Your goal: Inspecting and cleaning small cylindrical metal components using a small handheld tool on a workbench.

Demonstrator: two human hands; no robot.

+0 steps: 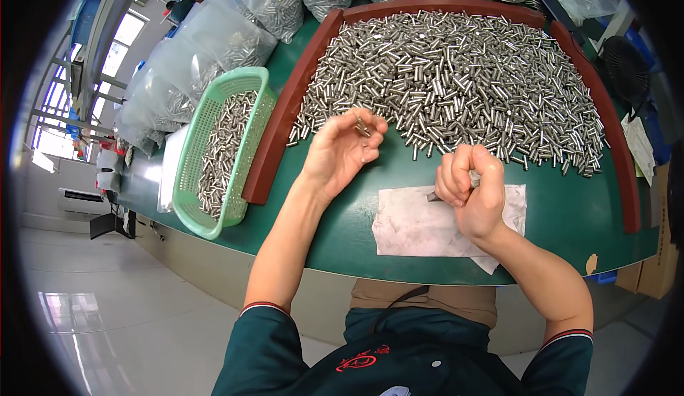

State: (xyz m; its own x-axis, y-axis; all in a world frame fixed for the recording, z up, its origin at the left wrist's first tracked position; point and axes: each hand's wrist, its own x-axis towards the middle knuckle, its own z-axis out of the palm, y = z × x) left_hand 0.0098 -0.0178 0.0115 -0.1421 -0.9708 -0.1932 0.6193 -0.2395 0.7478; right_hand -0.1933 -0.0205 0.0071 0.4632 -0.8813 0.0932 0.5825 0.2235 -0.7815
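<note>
Nearest the camera was the wearer's dark green short-sleeved shirt, with red embroidery on the chest and striped sleeve hems. Both bare forearms reached over a green tabletop. The left hand was half curled, palm turned inward, its bent fingers cradling a small metal pin near the edge of the heap; whether the thumb pressed on it could not be told. The right hand was closed in a loose fist above a stained, pale sheet, and a grey piece jutted from its left side, too small to identify.

The heap of cylindrical metal pins spread across the table beyond the hands, bordered by red-brown rails at the left, back and right. Just outside the left rail stood a mint-green perforated basket, holding more pins. Clear plastic bags filled with similar pieces lined the left and far sides.
</note>
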